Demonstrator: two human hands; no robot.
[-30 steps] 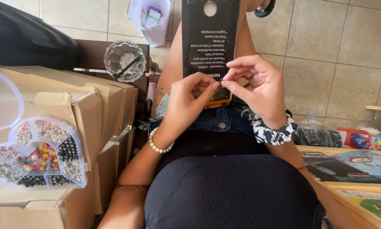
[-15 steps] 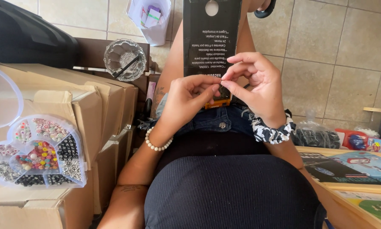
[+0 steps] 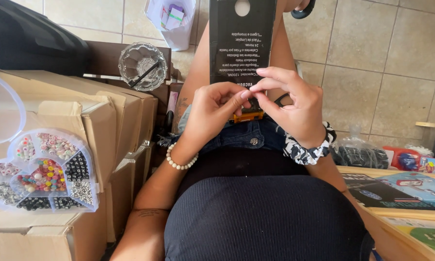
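Left hand and right hand: fingertips pinched shut on something tiny, item itself not discernible | Location: over lap, before black box | Handling: light, slippery; fingertip pinch advised | Bead organiser left.

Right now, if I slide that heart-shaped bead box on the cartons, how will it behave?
The bead box looks like thin clear plastic, so probably light and slippery on the cardboard carton. Its lid stands open, so a tip would likely spill beads. It sits near the carton's edge.
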